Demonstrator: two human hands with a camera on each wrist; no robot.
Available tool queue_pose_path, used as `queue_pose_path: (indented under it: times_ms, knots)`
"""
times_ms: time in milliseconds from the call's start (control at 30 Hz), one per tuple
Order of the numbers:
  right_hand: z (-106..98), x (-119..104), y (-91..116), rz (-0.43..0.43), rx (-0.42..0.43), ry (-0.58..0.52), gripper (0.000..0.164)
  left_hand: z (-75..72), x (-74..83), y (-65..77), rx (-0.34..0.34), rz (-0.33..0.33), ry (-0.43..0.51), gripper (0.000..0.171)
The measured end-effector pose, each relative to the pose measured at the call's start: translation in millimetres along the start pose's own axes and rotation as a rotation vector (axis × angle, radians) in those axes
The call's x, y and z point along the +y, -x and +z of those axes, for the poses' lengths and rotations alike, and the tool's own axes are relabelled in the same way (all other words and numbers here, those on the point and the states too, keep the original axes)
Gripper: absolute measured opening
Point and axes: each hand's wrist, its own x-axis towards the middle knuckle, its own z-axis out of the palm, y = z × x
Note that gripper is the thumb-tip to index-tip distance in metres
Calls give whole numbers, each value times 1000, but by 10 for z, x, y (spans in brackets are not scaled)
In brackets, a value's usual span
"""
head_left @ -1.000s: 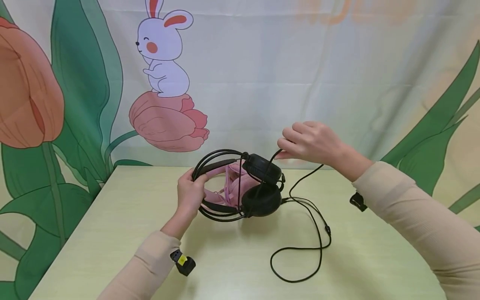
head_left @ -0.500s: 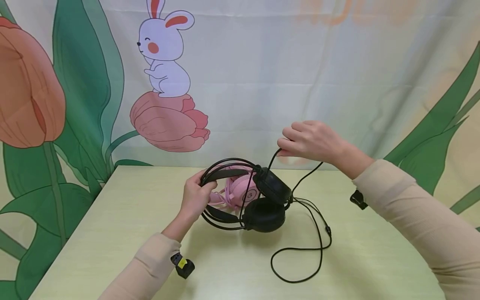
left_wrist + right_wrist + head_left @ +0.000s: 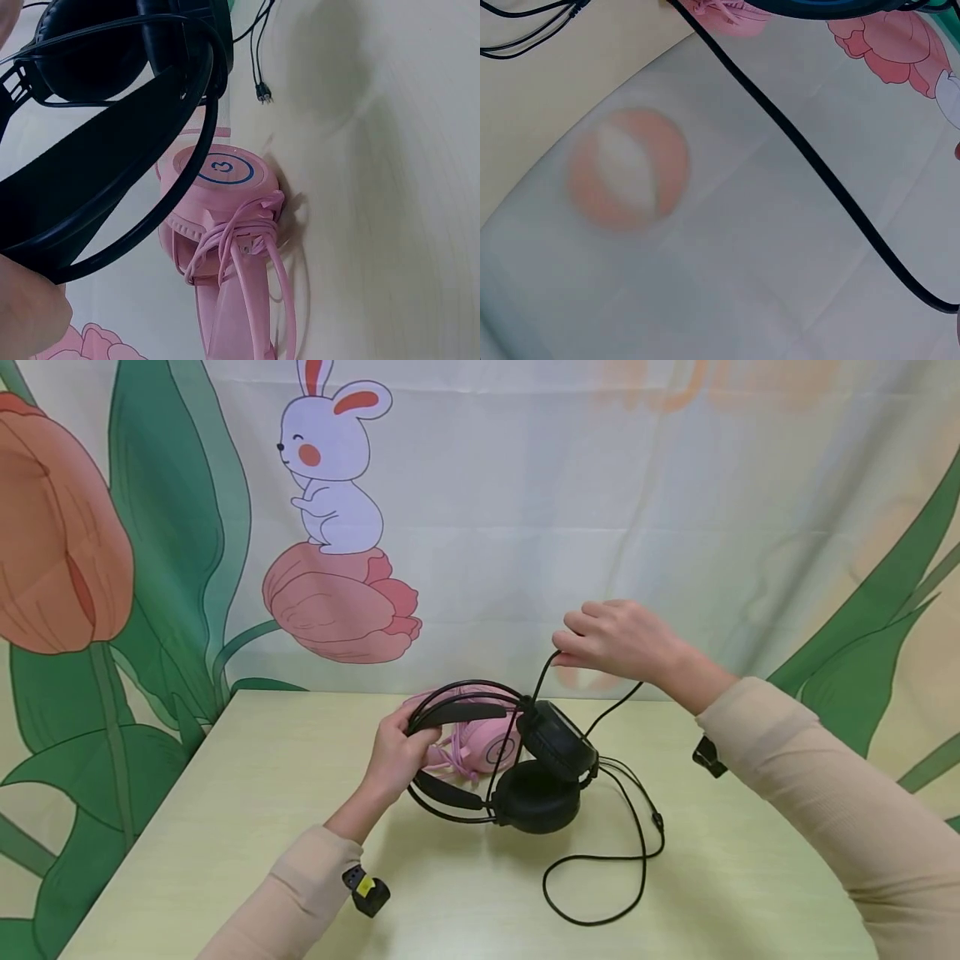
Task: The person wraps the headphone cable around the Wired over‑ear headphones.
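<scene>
My left hand [image 3: 397,750] grips a pair of black headphones [image 3: 538,797] by the headband, with the ear cups toward the right. My right hand [image 3: 618,639], raised above the table's back edge, pinches the headphones' black cable [image 3: 543,677]. The cable runs up from the headphones to the fingers, then hangs down on the other side. In the right wrist view the cable [image 3: 795,139] crosses diagonally. Behind the black pair lie pink headphones [image 3: 487,747], partly hidden by it. The left wrist view shows a pink cord [image 3: 244,236] wound round the pink headphones [image 3: 225,169].
A loop of the black cable [image 3: 592,857] lies on the pale table [image 3: 247,827] at the right front. Two thin plugs [image 3: 262,91] show in the left wrist view. A printed cloth [image 3: 510,527] with a rabbit and tulips hangs behind the table.
My left hand has moved right and nearer with the black headphones, uncovering more of the pink pair's ear cup. My right hand has stayed nearly in place, still pinching the cable.
</scene>
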Motion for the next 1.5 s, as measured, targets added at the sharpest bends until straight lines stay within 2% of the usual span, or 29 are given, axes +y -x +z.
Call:
queue_pose_path:
  times_ms: [133, 300, 433, 700, 900, 1167, 1267, 1400, 1500]
  knots:
    - [28, 12, 29, 30, -44, -5, 37, -3, -14, 1, -32, 11, 56, 22]
    - [54, 2, 47, 59, -115, -24, 30, -5, -51, 21, -91, 3, 89, 17]
    - [70, -17, 55, 75, -156, -37, 26, 0, -81, 30, -144, 0, 164, 16]
    - [108, -65, 124, 149, -208, -102, 21, 3, -88, 53, -166, -7, 271, 12]
    - [150, -140, 166, 251, -272, -265, 18, -1, -73, 80, -211, -40, 377, 13]
    - [186, -178, 215, 445, -475, -596, 15, -12, -73, 107, -279, -35, 460, 11]
    - [247, -199, 248, 465, -470, -685, 18, -12, -90, 119, -316, -45, 493, 10]
    - [331, -261, 285, 462, -425, -724, 18, 1, -111, 134, -369, -44, 559, 9]
    - [351, -315, 303, 516, -462, -841, 18, 8, -115, 141, -389, -39, 593, 12]
